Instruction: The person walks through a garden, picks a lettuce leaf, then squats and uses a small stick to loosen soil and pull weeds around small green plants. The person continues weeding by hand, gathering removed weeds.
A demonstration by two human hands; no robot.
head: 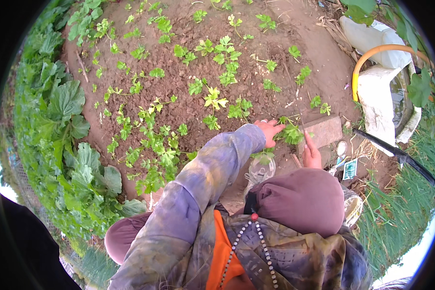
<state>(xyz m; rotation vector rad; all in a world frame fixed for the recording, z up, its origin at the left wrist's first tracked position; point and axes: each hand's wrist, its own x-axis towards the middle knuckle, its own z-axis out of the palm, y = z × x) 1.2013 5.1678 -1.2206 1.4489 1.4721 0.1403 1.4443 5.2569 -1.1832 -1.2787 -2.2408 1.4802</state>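
My left hand (270,131), with a ring on one finger, reaches low over the soil with its fingers apart. Its fingertips are beside a leafy green seedling (291,134) that resembles celery; whether they touch it is unclear. In my right hand (311,155), next to my raised knee, is a thin dark stick or rod (296,96) that slants up and away over the bed. My knee hides part of that hand. Many similar seedlings (226,54) stand or lie across the brown soil (181,119), some with yellowish leaves (214,98).
A reddish brick (320,131) lies just beyond my right hand. Farther right are a broken white container (377,90), an orange-yellow hose (380,49) and a black pipe (395,152). A small green packet (349,169) lies near my knee. Broad-leaved plants (67,101) line the left.
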